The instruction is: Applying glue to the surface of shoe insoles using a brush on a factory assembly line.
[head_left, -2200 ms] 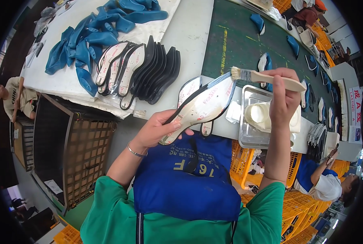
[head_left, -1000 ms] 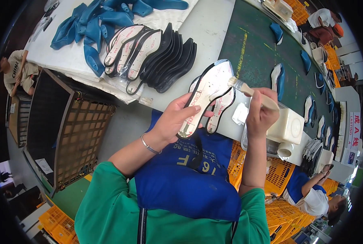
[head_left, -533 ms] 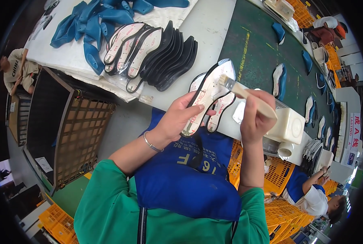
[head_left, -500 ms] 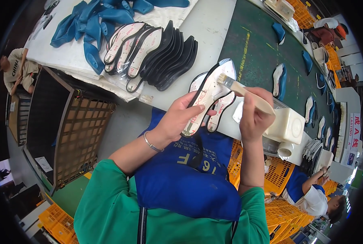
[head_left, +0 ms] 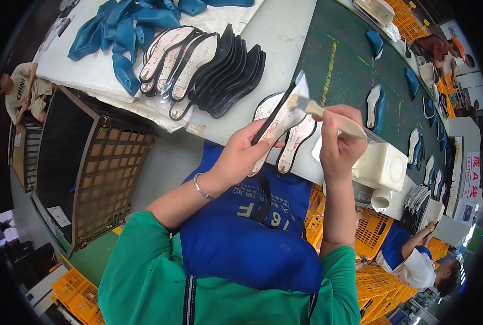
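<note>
My left hand [head_left: 238, 157] is closed round the heel part of a shoe insole [head_left: 274, 131], white with red print and a dark edge, which is tilted up on its side. In my right hand [head_left: 343, 142] I grip a paintbrush [head_left: 333, 122] with a pale wooden handle. Its bristles lie against the upper face of the insole, near the forepart. Behind the held piece, two more insoles [head_left: 296, 142] rest at the edge of the white table [head_left: 284, 51]. Just right of my right hand stands a white plastic container [head_left: 385, 168].
Stacked black-edged insoles [head_left: 228, 76] and a heap of blue shoe lasts [head_left: 125, 27] lie at the left. A green conveyor belt [head_left: 344, 70] carries lasts with insoles. A caged rack [head_left: 111, 179] stands at the left, orange crates [head_left: 372, 233] at the right. Co-workers are at both sides.
My left hand has tipped the insole more onto its side, so its face looks narrower. The brush has moved slightly, still against the insole's forepart.
</note>
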A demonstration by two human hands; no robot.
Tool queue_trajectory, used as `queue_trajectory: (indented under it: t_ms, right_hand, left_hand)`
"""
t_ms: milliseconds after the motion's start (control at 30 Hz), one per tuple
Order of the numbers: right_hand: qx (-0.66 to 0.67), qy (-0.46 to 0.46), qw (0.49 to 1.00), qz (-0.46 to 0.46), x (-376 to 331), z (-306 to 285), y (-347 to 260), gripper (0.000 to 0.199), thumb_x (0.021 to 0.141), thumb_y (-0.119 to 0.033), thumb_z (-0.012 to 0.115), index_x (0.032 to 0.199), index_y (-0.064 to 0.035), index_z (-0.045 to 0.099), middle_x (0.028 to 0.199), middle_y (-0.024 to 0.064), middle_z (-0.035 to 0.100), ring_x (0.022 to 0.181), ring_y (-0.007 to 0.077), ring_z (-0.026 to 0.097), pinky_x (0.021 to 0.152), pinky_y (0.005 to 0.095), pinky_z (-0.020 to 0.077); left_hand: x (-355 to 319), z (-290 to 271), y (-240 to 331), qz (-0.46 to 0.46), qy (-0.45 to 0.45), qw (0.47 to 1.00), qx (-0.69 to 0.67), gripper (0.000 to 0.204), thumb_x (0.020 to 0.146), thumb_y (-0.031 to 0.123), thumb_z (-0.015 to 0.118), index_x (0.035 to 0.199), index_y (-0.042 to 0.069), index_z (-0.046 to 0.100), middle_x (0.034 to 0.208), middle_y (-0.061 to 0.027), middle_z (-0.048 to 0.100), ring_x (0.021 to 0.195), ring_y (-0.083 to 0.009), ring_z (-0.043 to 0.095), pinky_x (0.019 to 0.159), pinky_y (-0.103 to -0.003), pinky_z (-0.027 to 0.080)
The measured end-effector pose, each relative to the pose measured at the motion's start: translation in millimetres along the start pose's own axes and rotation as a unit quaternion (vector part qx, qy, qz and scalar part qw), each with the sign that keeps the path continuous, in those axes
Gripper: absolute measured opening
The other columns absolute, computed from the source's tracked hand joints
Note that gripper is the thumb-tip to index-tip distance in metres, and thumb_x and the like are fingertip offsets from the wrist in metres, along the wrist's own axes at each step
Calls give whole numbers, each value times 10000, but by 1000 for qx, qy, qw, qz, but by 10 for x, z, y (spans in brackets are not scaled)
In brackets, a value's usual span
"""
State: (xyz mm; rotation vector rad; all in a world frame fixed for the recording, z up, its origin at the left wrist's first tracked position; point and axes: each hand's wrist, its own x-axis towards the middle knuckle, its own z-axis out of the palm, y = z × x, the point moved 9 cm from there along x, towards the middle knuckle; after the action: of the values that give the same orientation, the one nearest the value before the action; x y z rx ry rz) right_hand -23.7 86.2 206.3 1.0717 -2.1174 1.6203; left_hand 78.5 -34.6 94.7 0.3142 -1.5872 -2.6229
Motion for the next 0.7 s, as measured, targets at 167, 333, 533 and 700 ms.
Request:
queue_trajectory:
  t_ms: [167, 333, 533, 700]
  right_hand:
    - [-70, -72, 985, -139, -137, 155, -367, 184, 773, -84, 764, 856, 3, 625, 743, 118, 653, 608, 270, 643, 531, 329, 499]
    - [-15, -120, 977, -175, -314, 297, -567, 240, 760, -102, 786, 862, -1, 594, 735, 112, 640, 595, 275, 629, 527, 336, 494]
    - [25, -42, 998, 42, -84, 12, -61, 117, 835, -84, 707, 879, -1, 639, 743, 82, 660, 608, 155, 632, 547, 269, 475]
    - [66, 32, 994, 78, 192, -174, 245, 122, 916, -113, 644, 885, 4, 626, 754, 64, 668, 667, 110, 663, 591, 227, 480]
  left_hand:
    - [0, -19, -6, -6, 10, 1000, -13, 379, 969, 55, 484, 1338, -30, 464, 1149, -65, 611, 984, -98, 612, 730, -220, 494]
    - [40, -82, -46, -6, 22, 1000, -12, 324, 971, 71, 490, 1282, -15, 518, 1032, -38, 640, 814, -44, 566, 682, -203, 487]
    - [10, -4, -78, -56, -21, 998, -26, 408, 963, 57, 509, 1356, -30, 446, 1210, -87, 604, 1063, -134, 622, 783, -217, 516]
    - [-28, 61, 15, -38, -39, 998, -12, 425, 963, 58, 491, 1371, -37, 418, 1220, -114, 595, 1058, -181, 643, 741, -229, 559]
